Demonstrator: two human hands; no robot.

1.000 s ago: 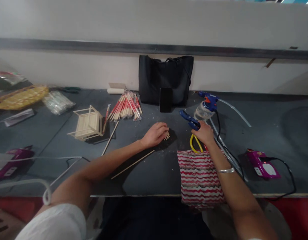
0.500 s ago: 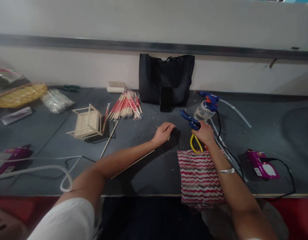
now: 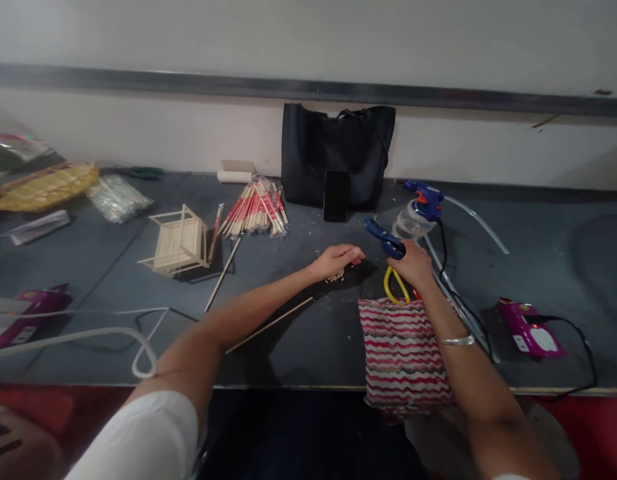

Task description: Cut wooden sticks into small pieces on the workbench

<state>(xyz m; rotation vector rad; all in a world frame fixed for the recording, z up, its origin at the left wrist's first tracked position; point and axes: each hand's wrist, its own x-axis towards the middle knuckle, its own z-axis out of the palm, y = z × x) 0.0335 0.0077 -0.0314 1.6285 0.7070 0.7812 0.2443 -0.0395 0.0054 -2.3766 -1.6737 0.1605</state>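
My left hand (image 3: 337, 262) is over the middle of the bench with thumb and fingers pinched together; anything between the fingertips is too small to make out. Just below it lies a small heap of short cut wooden pieces (image 3: 335, 275). My right hand (image 3: 413, 265) is closed on a blue-handled hand tool (image 3: 384, 238), whose exact kind is partly hidden by the fingers. Yellow-handled scissors (image 3: 397, 287) lie beneath that hand, beside a red-and-white wavy striped cloth (image 3: 405, 350). A thin wooden stick (image 3: 269, 325) rests on the bench near my left forearm.
Left of centre stands a small chair-like stick frame (image 3: 179, 241), near bundled wrapped chopsticks (image 3: 257, 208). A black bag (image 3: 308, 157) with a phone (image 3: 337, 196) is at the back. On the right are a blue glue gun (image 3: 422, 200), clear glue sticks, and a purple power box (image 3: 531, 330).
My left hand has moved slightly right, baring more of the cut pieces below it. My right hand keeps its grip on the blue-handled tool. The view has shifted a little.
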